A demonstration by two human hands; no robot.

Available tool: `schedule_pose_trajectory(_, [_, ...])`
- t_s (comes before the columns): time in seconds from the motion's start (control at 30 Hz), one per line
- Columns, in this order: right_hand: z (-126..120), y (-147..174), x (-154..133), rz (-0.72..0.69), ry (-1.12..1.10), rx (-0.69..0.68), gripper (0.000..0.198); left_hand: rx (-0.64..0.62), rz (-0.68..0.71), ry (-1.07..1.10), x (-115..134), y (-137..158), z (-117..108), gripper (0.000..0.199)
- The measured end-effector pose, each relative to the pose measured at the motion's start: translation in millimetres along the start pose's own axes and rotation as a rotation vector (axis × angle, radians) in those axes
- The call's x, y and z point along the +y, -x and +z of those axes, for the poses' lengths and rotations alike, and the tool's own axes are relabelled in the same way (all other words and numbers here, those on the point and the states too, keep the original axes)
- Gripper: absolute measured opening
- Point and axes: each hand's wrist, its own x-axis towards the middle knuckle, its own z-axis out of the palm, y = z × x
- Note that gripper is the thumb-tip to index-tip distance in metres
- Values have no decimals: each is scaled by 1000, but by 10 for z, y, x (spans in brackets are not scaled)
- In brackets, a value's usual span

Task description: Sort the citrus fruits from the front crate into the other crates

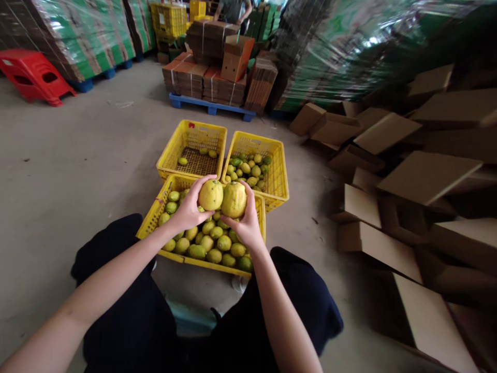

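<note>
My left hand [194,204] is wrapped round a yellow lemon [210,195] with a few dark specks on its skin. Another lemon [234,199], ridged and yellow with a greenish tint, sits in the curled fingers of my right hand [248,220]. The two fruits are held up side by side, nearly touching. Below them stands a yellow plastic crate [217,267] between my knees, filled with yellow-green lemons [207,242]. My hands and the held fruit hide part of its far side.
Behind stand a yellow crate [165,165] with a few lemons and another crate [281,173] holding several. Cardboard boxes [388,243] are heaped on the right. Flattened cartons lie on a blue pallet [212,108]. A red stool [34,72] stands left; a person [233,9] is behind the cartons.
</note>
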Motion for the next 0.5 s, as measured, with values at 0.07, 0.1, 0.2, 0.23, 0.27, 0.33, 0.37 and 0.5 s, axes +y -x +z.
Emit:
schedule_pose_trajectory(0.07, [9, -2, 10, 2, 9, 8, 84, -1, -14, 4, 7, -2, 1, 80])
schedule_pose_trajectory(0.1, [12, -4, 16, 3, 11, 14, 84, -2, -18, 6, 11, -2, 3, 79])
schedule_pose_trajectory(0.2, [19, -8, 29, 10, 6, 36, 83, -2, -19, 11, 17, -3, 9, 79])
schedule_pose_trajectory(0.23, [20, -9, 30, 10, 1, 45, 83, -1, -17, 11, 19, -3, 11, 79])
schedule_pose_trajectory(0.27, [21, -9, 29, 10, -4, 52, 82, -1, -16, 12, 20, -2, 13, 79])
schedule_pose_trajectory(0.33, [21, -7, 23, 14, -14, 58, 82, -5, -17, 14, 24, 0, 16, 79])
schedule_pose_trajectory(0.37, [21, -5, 20, 21, -19, 57, 82, -7, -19, 16, 27, 1, 16, 78])
schedule_pose_trajectory(0.5, [28, 6, 16, 64, -39, 44, 83, -12, -15, 19, 29, 5, 18, 79])
